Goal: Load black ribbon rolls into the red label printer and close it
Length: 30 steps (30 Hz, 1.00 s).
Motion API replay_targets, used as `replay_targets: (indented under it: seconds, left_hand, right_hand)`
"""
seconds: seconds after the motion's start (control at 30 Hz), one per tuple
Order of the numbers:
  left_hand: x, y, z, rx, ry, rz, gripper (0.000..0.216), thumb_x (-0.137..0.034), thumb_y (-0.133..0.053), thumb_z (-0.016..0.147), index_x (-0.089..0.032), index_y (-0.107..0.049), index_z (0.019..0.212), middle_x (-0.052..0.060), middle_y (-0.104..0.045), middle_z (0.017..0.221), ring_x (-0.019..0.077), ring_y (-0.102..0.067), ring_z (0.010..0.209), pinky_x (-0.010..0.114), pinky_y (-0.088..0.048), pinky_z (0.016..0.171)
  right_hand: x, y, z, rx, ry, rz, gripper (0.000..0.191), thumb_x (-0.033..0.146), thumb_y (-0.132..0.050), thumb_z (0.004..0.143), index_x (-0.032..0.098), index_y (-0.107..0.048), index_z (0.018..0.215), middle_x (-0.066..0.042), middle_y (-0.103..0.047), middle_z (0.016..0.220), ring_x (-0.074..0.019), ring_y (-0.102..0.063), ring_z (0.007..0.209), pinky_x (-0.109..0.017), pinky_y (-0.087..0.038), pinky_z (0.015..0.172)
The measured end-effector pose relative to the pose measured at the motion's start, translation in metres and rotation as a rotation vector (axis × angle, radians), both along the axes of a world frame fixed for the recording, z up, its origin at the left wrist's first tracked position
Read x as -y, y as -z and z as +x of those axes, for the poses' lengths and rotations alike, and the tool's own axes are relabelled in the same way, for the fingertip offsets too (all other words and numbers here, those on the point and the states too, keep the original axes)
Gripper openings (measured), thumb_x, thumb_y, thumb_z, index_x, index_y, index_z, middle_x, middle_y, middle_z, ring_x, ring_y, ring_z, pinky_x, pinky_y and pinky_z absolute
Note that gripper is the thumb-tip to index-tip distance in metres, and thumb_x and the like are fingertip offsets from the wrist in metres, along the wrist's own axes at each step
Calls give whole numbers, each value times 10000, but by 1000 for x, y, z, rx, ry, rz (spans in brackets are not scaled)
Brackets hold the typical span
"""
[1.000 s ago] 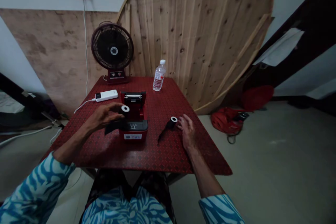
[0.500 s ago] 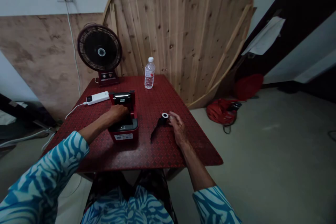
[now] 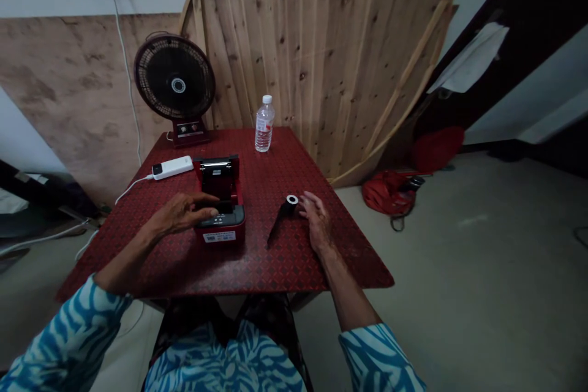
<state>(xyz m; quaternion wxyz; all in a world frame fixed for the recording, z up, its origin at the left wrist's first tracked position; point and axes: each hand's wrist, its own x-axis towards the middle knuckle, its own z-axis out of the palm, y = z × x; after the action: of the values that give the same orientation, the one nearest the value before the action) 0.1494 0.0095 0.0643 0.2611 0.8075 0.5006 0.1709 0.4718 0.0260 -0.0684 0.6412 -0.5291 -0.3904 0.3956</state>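
A small red label printer (image 3: 223,228) stands on the red table (image 3: 257,260) with its lid (image 3: 220,173) raised. My left hand (image 3: 182,212) reaches to its left front corner, fingers stretched along the black top edge, and no roll shows in the hand. A black roll with a white core (image 3: 291,201) lies to the right of the printer, its loose black tail (image 3: 275,229) trailing toward me. Just right of that roll my right hand (image 3: 316,220) rests flat on the table, fingers spread, fingertips close to it.
A white power bank (image 3: 173,167) with a cable lies behind the printer at the left. A fan (image 3: 175,82) and a water bottle (image 3: 264,124) stand at the table's far edge. A round wooden board (image 3: 321,43) leans on the wall. A red bag (image 3: 388,193) lies on the floor.
My left hand carried a roll with a black tail into the open printer, then drew back to the printer's front edge without it. My right hand stayed beside the other roll.
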Motion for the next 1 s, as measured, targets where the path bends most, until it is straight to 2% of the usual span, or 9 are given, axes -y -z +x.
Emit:
replay_targets:
  seconds: [0.2, 0.33, 0.4, 0.5, 0.6, 0.67, 0.8, 0.9, 1.0]
  left_hand:
    - [14, 29, 1, 22, -3, 323, 268, -343, -472, 901, -194, -668, 1006, 52, -725, 972, 192, -665, 854, 295, -478, 772]
    - [17, 37, 0, -61, 72, 549, 240, -303, -450, 933, -203, -667, 945, 55, -722, 972, 200, -648, 895, 332, -438, 804]
    - [21, 38, -1, -126, 114, 622, 232, -278, -448, 938, -205, -669, 934, 58, -717, 969, 204, -631, 903, 350, -410, 811]
    - [25, 39, 0, -199, 142, 700, 220, -231, -451, 936, -206, -669, 929, 56, -709, 949, 204, -606, 882, 364, -378, 811]
    - [28, 40, 1, -226, 142, 735, 203, -205, -462, 928, -200, -664, 942, 56, -703, 952, 201, -590, 866, 365, -364, 801]
    - [29, 40, 1, -228, 147, 732, 198, -202, -464, 926, -195, -660, 950, 58, -699, 968, 202, -584, 877, 366, -363, 803]
    - [32, 40, 2, -199, 142, 726, 196, -229, -468, 930, -187, -657, 962, 61, -698, 983, 207, -585, 913, 377, -368, 838]
    - [37, 40, 4, -153, 134, 732, 198, -224, -469, 929, -192, -660, 969, 54, -710, 983, 208, -592, 959, 386, -367, 877]
    - [42, 40, 2, -65, 138, 711, 180, -215, -503, 910, -206, -673, 967, 43, -725, 971, 209, -601, 993, 392, -369, 912]
  right_hand:
    - [-2, 1, 5, -36, 142, 72, 498, 537, -613, 723, 201, -603, 1090, -95, -666, 1090, -223, -640, 987, -368, -481, 817]
    - [4, -18, -4, 33, 284, 231, 429, 492, -584, 778, 199, -602, 1090, -77, -669, 1069, -193, -640, 965, -397, -452, 916]
    - [5, -36, -20, 102, 213, 324, 386, 467, -576, 804, 207, -612, 1087, -73, -674, 1061, -190, -635, 974, -396, -445, 936]
    - [-7, -62, -58, 180, -36, 404, 370, 468, -574, 809, 224, -626, 1081, -78, -677, 1085, -204, -619, 1024, -396, -441, 952]
    - [-35, -79, -97, 149, -240, 336, 451, 513, -597, 766, 236, -609, 1123, -78, -653, 1156, -220, -590, 1085, -406, -431, 968]
    - [-55, -86, -117, 106, -285, 272, 485, 550, -600, 735, 228, -615, 1098, -75, -643, 1171, -225, -573, 1107, -402, -425, 973]
    - [-69, -90, -128, 113, -314, 263, 414, 583, -512, 769, 224, -660, 913, -42, -685, 1002, -205, -596, 993, -373, -434, 930]
    - [-52, -82, -120, 216, -299, 296, 360, 517, -461, 823, 227, -670, 788, -23, -672, 859, -190, -599, 892, -350, -438, 875]
    - [-28, -67, -115, 262, -274, 288, 237, 417, -560, 769, 214, -652, 689, -37, -651, 886, -195, -594, 907, -329, -445, 839]
